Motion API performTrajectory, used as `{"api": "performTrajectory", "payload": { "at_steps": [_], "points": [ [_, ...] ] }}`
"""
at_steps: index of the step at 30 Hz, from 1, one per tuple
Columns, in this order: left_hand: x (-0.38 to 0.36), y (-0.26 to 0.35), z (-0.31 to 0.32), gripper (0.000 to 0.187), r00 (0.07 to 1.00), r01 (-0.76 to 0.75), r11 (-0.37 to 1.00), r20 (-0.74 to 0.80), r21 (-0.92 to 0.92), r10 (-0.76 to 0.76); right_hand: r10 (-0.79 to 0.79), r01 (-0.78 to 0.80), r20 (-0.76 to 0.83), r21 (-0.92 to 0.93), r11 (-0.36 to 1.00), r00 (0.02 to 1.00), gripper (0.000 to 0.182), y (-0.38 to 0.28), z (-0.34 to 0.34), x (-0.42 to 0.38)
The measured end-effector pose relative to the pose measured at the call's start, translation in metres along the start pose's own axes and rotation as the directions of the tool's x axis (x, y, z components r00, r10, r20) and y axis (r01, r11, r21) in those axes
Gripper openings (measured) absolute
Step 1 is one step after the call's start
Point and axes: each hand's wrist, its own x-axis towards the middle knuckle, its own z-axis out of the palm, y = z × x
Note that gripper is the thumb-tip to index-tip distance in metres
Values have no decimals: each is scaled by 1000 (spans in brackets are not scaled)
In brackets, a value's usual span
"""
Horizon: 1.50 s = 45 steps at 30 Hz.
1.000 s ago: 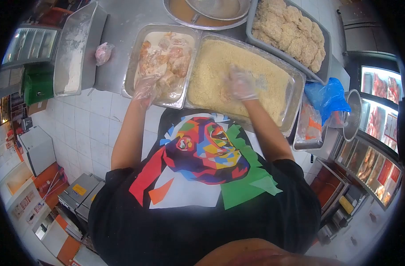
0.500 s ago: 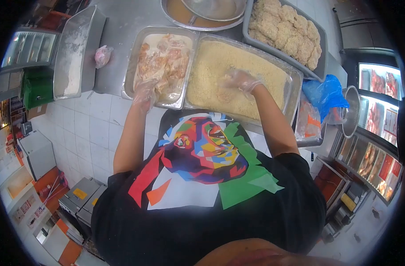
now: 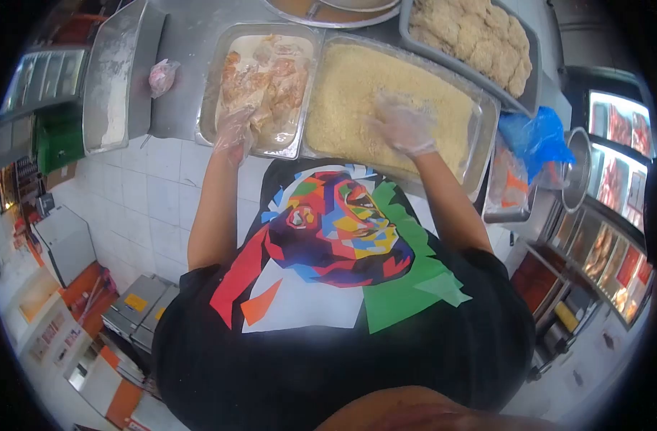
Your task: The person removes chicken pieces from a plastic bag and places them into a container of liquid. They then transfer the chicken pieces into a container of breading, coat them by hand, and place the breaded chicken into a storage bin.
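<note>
In the head view, my left hand wears a clear plastic glove and grips the near end of a piece of raw chicken, its fingertips partly hidden. That piece lies among others in white liquid inside a metal tray. My right hand, gloved likewise, is over the pale breadcrumbs in the wider metal tray to the right. Its fingers are spread, somewhat blurred, and hold nothing that I can see.
Crumbed pieces fill a grey tub at the back right. A deep pan with white flour and a crumpled plastic bag are at left. A blue bag lies right. A basin stands at the back.
My right hand has opened out over the breadcrumbs, its fingers now spread. My left hand stays at the chicken. The whole view has shifted slightly, with the trays higher in frame.
</note>
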Motion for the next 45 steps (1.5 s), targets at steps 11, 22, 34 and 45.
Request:
{"api": "performTrajectory", "payload": {
  "at_steps": [11,22,34,45],
  "points": [
    [-17,23,38,26,995,-95,982,28,164,91,157,-192,145,276,942,977,84,13,39,52],
    [-15,13,24,46,996,-68,981,65,180,57,62,-286,361,610,739,930,73,47,4,25],
    [-10,3,17,43,997,-72,984,-1,164,73,191,-273,247,361,892,950,61,28,-69,-16],
    [-5,0,16,34,1000,-14,988,1,155,14,785,-537,42,752,383,618,52,99,88,-80]
  ]
}}
